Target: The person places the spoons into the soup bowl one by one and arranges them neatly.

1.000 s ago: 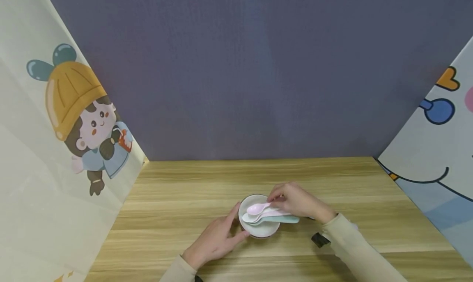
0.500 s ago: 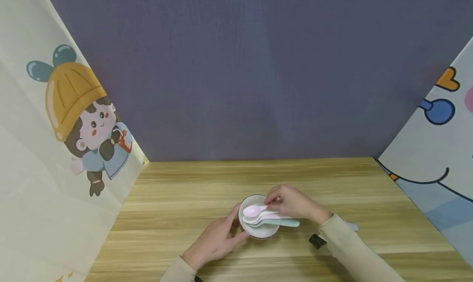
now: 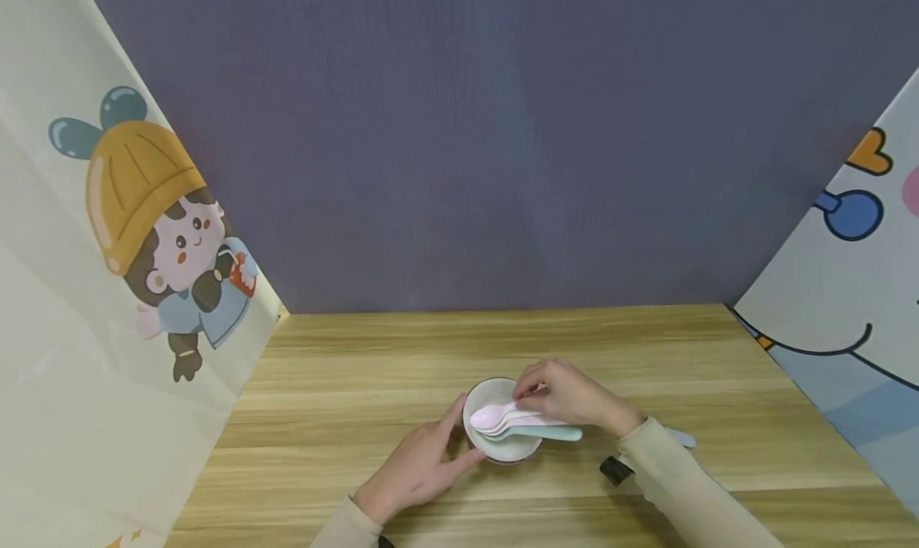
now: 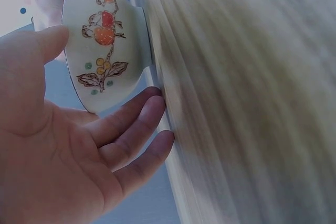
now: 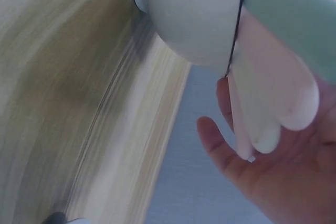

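Note:
A small white bowl (image 3: 506,451) stands on the wooden table. Several spoons lie stacked in it, handles over its right rim. A teal spoon (image 3: 546,431) is lowest, with white and pale pink ones above it; a pink spoon (image 3: 491,415) is on top. My right hand (image 3: 570,392) pinches the pink spoon by its handle, the fingertips partly hidden. My left hand (image 3: 424,460) rests against the bowl's left side, thumb and index finger extended along it. In the left wrist view, the thumb touches the rim of the fruit-patterned bowl (image 4: 105,40); the other fingers are relaxed.
A pale blue-grey rounded end (image 3: 682,438) shows beyond my right sleeve, the rest hidden. A black piece (image 3: 616,470) hangs by that sleeve. A dark grey panel (image 3: 459,149) rises behind the table, with cartoon-printed panels at both sides.
My right hand has shifted slightly left, and the pink spoon has moved left and down onto the stack, lining up with the other spoons. My left hand and the bowl have stayed in place.

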Motion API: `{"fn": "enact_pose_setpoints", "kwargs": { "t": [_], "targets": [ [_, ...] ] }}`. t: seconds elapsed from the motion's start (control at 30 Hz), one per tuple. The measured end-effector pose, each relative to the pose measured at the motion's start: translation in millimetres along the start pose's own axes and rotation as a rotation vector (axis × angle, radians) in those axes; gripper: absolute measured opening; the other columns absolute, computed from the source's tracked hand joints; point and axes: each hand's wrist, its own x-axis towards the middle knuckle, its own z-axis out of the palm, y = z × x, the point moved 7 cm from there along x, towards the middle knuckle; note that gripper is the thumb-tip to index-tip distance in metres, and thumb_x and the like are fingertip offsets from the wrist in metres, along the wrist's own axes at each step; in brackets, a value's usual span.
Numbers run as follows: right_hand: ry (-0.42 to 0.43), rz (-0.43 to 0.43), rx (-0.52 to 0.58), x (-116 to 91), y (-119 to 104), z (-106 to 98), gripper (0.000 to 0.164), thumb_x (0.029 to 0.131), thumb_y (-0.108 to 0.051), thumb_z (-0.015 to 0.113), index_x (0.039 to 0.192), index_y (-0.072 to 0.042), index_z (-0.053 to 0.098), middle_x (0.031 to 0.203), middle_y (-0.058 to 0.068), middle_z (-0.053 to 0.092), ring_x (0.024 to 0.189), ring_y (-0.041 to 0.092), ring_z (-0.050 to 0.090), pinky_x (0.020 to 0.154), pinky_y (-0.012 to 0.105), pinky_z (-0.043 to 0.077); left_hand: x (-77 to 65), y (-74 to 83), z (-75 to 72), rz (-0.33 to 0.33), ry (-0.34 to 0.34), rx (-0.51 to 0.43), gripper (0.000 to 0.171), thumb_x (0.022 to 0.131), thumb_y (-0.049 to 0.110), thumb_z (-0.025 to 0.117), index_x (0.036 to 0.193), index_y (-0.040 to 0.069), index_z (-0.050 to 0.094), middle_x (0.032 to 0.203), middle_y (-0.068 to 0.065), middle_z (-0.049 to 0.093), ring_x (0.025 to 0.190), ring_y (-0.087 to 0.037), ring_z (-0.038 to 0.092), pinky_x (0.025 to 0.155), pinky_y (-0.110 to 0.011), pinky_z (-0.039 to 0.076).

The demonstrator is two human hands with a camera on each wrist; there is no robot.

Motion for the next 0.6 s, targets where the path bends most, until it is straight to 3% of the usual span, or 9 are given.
{"fn": "enact_pose_setpoints", "kwargs": {
  "t": [0.3, 0.6],
  "targets": [
    [0.017, 0.050, 0.086, -6, 5, -4, 0.009, 0.096, -0.012, 0.079, 0.103, -0.012, 0.085, 0.107, -0.003, 0.080, 0.102, 0.013, 0.073, 0.093, 0.035, 0.063, -0.3, 0.0, -0.1, 0.001, -0.002, -0.004, 0.091, 0.105, 0.065, 0.054, 0.170, 0.008, 0.025, 0.133, -0.011, 0.074, 0.118, -0.026, 0.071, 0.102, -0.052, 0.058],
    [0.053, 0.075, 0.123, -12, 17, -9, 0.009, 0.098, -0.018, 0.078, 0.104, -0.016, 0.084, 0.106, -0.005, 0.079, 0.093, 0.003, 0.067, 0.082, 0.022, 0.056, 0.2, 0.6, 0.3, 0.008, -0.003, -0.007, 0.091, 0.105, 0.065, 0.054, 0.170, 0.008, 0.025, 0.134, -0.013, 0.074, 0.119, -0.028, 0.071, 0.101, -0.052, 0.058]
  ]
}}
